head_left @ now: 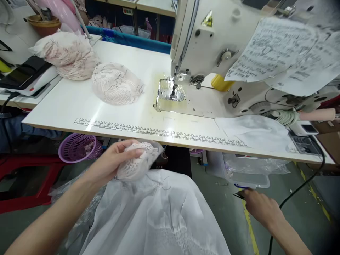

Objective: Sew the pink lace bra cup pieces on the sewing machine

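The white cloth [159, 212] lies nearest on your lap, and just above it your left hand [114, 163] grips a lace piece [136, 161], not yet under the needle [174, 90]. Your right hand [261, 207] pinches what looks like dark snips [239, 195], near right. Three lace bundles [117, 83] lie far left on the table [79, 102]; the sheets [276, 49] taped to the machine [209, 35] are unreadable, and only a ruler scale [159, 131] shows.

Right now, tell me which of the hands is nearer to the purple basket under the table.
Left. The left hand, gripping a bundle of lace fabric, sits just right of the purple basket. The right hand is far off to the right, holding a small dark tool.
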{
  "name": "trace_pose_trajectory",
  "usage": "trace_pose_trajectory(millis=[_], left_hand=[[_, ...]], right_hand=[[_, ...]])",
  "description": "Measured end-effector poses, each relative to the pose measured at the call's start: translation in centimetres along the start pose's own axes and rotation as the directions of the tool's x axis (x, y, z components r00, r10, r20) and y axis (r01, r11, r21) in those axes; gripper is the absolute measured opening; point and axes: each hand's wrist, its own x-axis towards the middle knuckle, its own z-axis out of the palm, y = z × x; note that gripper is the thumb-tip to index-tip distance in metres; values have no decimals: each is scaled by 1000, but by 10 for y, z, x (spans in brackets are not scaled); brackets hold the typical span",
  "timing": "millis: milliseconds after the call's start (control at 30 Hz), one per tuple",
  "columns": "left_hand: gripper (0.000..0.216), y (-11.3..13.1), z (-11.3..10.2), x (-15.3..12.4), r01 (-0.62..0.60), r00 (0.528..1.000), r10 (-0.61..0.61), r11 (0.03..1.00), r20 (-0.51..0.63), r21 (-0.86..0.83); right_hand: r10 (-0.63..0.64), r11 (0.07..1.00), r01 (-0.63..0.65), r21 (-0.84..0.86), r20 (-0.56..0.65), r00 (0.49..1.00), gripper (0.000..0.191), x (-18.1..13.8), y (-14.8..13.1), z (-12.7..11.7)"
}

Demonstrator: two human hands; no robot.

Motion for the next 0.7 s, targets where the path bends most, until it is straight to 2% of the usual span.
trace_pose_trajectory(millis=[67,100,133,167,200,233,267,300,333,367,400,467,533,567,600,633,700], left_hand=[[35,30,-5,4,-120,985,130,989,-118,88],[35,48,-6,8,-208,961,230,967,-153,146],[36,67,-5,11,-352,892,401,906,-210,237],[35,87,-4,15,-494,775,591,787,-224,370],[35,107,-1,18,-612,594,780,598,-200,517],[34,124,3,20,-648,408,904,388,-132,655],[33,137,7,23,-627,262,964,198,-35,753],[29,145,12,25,-585,182,980,46,75,810],[24,148,17,28,-550,159,970,-67,183,832],[20,146,22,32,-535,187,941,-144,283,832],[17,138,27,37,-540,245,896,-192,371,820],[20,112,34,49,-524,433,763,-220,479,823],[24,80,37,60,-474,628,571,-259,529,842],[24,67,37,64,-461,662,518,-288,542,839],[29,56,36,67,-442,674,510,-302,535,845],[32,49,35,68,-435,679,505,-307,533,846],[34,46,31,69,-453,661,516,-303,544,838]], right_hand=[[-9,1000,10,-11,67,998,30,-5,7,-5],[-16,1000,16,-1,71,997,32,-6,6,-9],[-30,999,29,17,40,999,34,-5,2,-16],[-47,998,47,43,-18,999,34,-3,-3,-23],[-61,995,68,72,-95,994,35,-1,-9,-31],[-75,990,93,104,-167,983,36,1,-15,-40],[-74,984,106,143,-217,973,38,4,-22,-49],[-62,975,111,193,-244,968,38,7,-28,-57],[-55,959,120,257,-246,968,38,10,-33,-66],[-52,936,133,326,-244,968,38,13,-38,-73],[-53,909,153,388,-257,965,38,18,-44,-80],[-56,862,211,462,-325,944,37,29,-56,-93],[-70,842,272,467,-405,912,37,43,-69,-104],[-89,836,302,458,-431,898,36,51,-75,-109],[-103,834,321,448,-446,889,36,60,-81,-113],[-122,831,342,438,-456,882,37,70,-87,-118],[-160,823,369,432,-447,880,38,93,-96,-126]])
